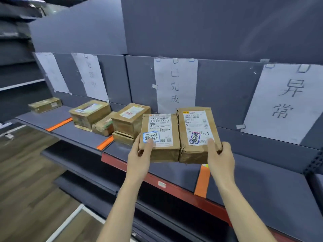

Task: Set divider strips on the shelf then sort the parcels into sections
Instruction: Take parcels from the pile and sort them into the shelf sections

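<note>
two parcels held over the shelf, ready for sorting

the grey shelf (262, 180) is crossed by three orange divider strips (202, 179), so the sections are judged already marked out. paper signs (174, 84) are taped to the back panel, one above each section. four parcels are stacked together in one section (129, 119), and one lies alone at the far left (45, 104). two more are held side by side above the shelf front: the left parcel (160, 137) is gripped by the left hand (139, 154), thumb on its label, and the right parcel (195, 133) is grasped by the right hand (220, 158). each handwritten tag should be matched to a sign before release. the left tag appears to match the far-right sign (283, 102); the right tag cannot be read. each parcel is best set down flat, clear of the strips.
</note>
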